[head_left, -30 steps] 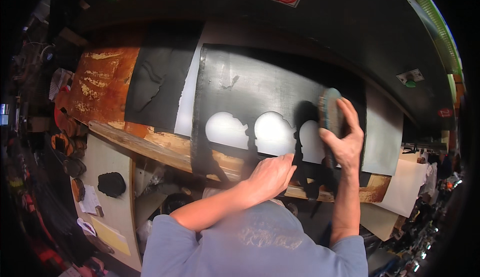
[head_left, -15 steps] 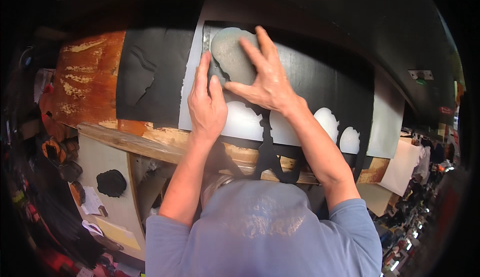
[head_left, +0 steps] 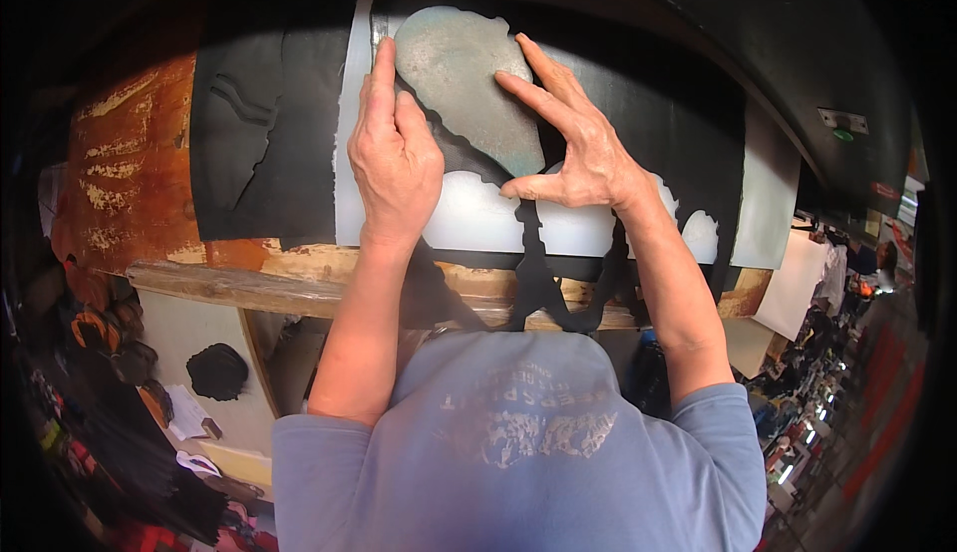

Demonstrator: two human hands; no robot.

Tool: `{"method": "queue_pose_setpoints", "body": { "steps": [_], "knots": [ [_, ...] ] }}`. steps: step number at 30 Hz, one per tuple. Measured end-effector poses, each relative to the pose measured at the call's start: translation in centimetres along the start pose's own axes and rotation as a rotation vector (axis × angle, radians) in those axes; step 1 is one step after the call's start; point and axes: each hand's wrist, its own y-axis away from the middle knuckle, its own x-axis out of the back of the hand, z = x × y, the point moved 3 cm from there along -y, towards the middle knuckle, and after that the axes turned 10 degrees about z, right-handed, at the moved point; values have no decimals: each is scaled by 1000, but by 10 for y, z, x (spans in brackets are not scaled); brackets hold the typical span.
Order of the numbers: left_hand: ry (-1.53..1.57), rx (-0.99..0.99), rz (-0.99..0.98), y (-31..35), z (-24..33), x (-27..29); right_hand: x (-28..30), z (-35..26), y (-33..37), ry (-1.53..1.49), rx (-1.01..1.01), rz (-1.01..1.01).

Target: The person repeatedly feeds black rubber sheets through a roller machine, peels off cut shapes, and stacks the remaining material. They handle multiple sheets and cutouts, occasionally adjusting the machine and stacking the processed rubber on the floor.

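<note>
My left grip (head_left: 395,168) is open, fingers straight along the left edge of the plate (head_left: 461,68); my right grip (head_left: 588,153) spreads open around its right side, apparently steadying it near the upper-left corner of the black sheet (head_left: 638,103), tip by the holes (head_left: 474,215).

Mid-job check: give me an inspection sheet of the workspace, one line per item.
Surface: worn orange-brown board, with a white sheet and a dark sheet on it.
Work items: grey plate on a black sheet with rounded cutouts along its near side.
Clutter: black lump and papers, lower left.
Grips: left grip open, fingers straight along the plate's left edge; right grip open, fingers spread at its right side, one fingertip over its top.
Cables: nothing seen.
Surroundings: dark panel with a green button, upper right.
</note>
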Motion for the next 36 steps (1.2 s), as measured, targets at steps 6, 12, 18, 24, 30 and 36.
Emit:
{"method": "queue_pose_setpoints", "body": {
  "steps": [6, 12, 18, 24, 30, 36],
  "knots": [
    [77, 75, 57, -4, -3, 2, -34, -42, -27, 274, -93, 154],
    [221, 214, 233, -5, -7, 11, 7, -27, -48, 131, 167, -153],
    [-5, -97, -84, -1, 3, 5, 47, -9, -38, 502, 123, -38],
    [116, 55, 30, -8, 8, 12, -38, -68, 9, 349, -317, 357],
    [250, 296, 158, 0, -1, 11, -33, -39, -26, 106, -2, 81],
    [224, 101, 143, -2, -5, 8, -7, -38, -52, 31, 68, -145]
  ]
}}
